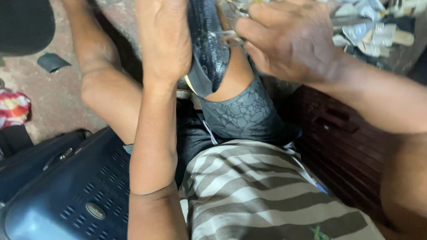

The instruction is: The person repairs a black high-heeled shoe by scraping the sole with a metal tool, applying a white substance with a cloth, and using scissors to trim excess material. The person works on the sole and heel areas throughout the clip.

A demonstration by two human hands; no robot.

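I see the left hand (pixel 163 38) gripping the dark shoe (pixel 207 44), long axis running away from me; the right hand (pixel 289 40) pinches a small tool (pixel 229 40) at its right edge.

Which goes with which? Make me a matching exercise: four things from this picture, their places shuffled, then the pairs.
Things:
1. left hand
2. right hand
3. blue suitcase
4. red patterned cloth

Places:
A. far left edge
B. bottom left corner
C. top, right of middle, at a small metal tool
D. top middle, gripping a black leather piece

Pairs: 1-D, 2-C, 3-B, 4-A
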